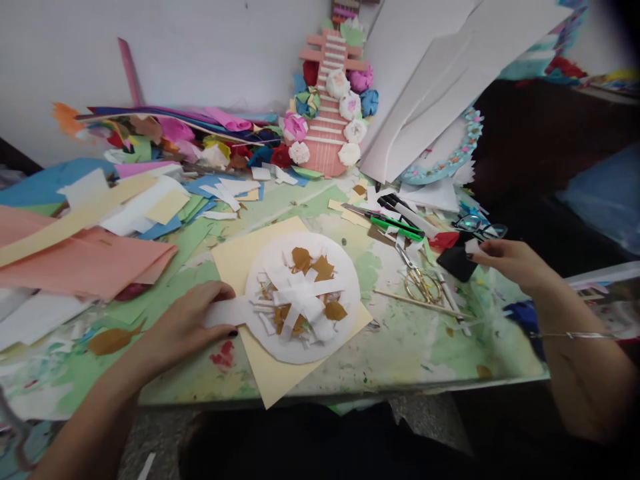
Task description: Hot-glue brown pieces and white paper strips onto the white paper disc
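Observation:
A white paper disc [345, 280] lies on a pale yellow sheet [235, 257] in front of me, heaped with white strips and brown paper scraps [323, 268]. My left hand [193, 317] rests at the disc's left edge, fingers curled on a white paper strip [227, 312] that sticks out from the disc. My right hand [515, 261] is out to the right, fingers closed on a small black piece [457, 263] with a bit of white at its top. A thin bracelet circles my right wrist.
Gold-handled scissors [419, 283], a thin wooden stick [415, 301], a green cutter [395, 225] and glasses [477, 225] lie right of the disc. Coloured paper sheets [85, 257] pile up on the left. A paper guitar with flowers [330, 110] leans on the wall; large white sheets [440, 80] lean beside it.

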### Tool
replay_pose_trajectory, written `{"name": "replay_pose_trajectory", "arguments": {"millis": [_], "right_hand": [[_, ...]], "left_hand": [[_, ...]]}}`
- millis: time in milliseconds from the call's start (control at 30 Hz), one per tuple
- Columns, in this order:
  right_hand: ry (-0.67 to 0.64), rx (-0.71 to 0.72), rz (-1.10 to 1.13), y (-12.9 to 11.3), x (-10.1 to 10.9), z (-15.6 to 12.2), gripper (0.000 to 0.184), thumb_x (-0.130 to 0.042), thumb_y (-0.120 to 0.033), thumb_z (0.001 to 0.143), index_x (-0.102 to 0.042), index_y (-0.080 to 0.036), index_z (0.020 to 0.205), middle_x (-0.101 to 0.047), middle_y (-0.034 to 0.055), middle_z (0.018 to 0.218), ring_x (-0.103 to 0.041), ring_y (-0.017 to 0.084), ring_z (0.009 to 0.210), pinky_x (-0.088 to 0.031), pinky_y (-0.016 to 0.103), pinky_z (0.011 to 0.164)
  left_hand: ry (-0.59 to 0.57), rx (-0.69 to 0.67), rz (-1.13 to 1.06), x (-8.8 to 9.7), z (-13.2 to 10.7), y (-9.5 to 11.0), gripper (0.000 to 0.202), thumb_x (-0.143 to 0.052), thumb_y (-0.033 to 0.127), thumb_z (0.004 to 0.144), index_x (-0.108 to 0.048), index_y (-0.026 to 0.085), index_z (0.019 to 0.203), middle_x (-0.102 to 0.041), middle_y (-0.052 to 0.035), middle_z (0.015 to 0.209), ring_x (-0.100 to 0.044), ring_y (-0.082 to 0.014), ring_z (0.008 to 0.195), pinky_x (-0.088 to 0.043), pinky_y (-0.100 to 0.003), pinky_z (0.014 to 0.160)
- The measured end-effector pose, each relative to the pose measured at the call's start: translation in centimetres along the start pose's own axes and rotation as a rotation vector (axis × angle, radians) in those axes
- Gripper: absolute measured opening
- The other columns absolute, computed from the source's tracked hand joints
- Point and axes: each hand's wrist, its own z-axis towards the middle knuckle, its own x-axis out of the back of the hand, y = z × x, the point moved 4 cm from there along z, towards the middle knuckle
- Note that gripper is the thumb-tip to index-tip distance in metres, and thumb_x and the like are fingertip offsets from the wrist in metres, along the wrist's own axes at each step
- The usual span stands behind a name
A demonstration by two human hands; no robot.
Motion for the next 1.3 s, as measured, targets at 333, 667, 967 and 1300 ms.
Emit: {"name": "replay_pose_trajectory", "arguments": {"millis": [333,667,967,1300], "right_hand": [[-0.661,0.255,0.509,-18.8,-7.7,-7.3,0.021,-0.068,-0.032,0.079,-0.062,-0.017,0.066,-0.059,0.0001,0.055,-0.046,0.008,0.047,-0.032,0.025,0.046],[-0.92,0.105,0.766,-23.0,-16.8,-10.8,0.016,-0.064,-0.03,0.077,-0.061,-0.016,0.07,-0.059,-0.002,0.055,-0.049,0.007,0.045,-0.036,0.021,0.044],[-0.984,0.015,0.843,-20.2,-16.3,-11.3,0.024,-0.069,-0.035,0.078,-0.066,-0.013,0.086,-0.064,-0.0003,0.062,-0.054,0.008,0.048,-0.046,0.022,0.05],[-0.876,-0.12,0.835,-17.9,-16.0,-14.2,0.026,-0.062,-0.024,0.08,-0.049,-0.019,0.102,-0.062,-0.0055,0.057,-0.052,0.008,0.043,-0.042,0.018,0.043]], "left_hand": [[0.187,-0.216,0.114,2.6,3.0,1.1,0.042,-0.059,0.059,0.082,-0.066,0.023,0.101,-0.065,-0.0087,0.107,-0.057,-0.0293,0.103,-0.043,-0.043,0.091],[0.555,-0.812,0.212,0.4,8.8,10.2,0.024,-0.059,0.023,0.089,-0.063,0.014,0.111,-0.067,-0.0136,0.106,-0.058,-0.025,0.096,-0.047,-0.041,0.085],[0.577,-0.914,0.121,-0.5,10.9,7.1,0.016,-0.056,0.015,0.091,-0.071,0.018,0.087,-0.072,-0.0056,0.08,-0.059,-0.0181,0.078,-0.047,-0.032,0.074],[0.419,-0.911,0.132,-2.9,12.0,5.9,0.018,-0.057,0.021,0.092,-0.073,0.019,0.085,-0.075,-0.0054,0.079,-0.067,-0.0179,0.077,-0.047,-0.032,0.072]]}}
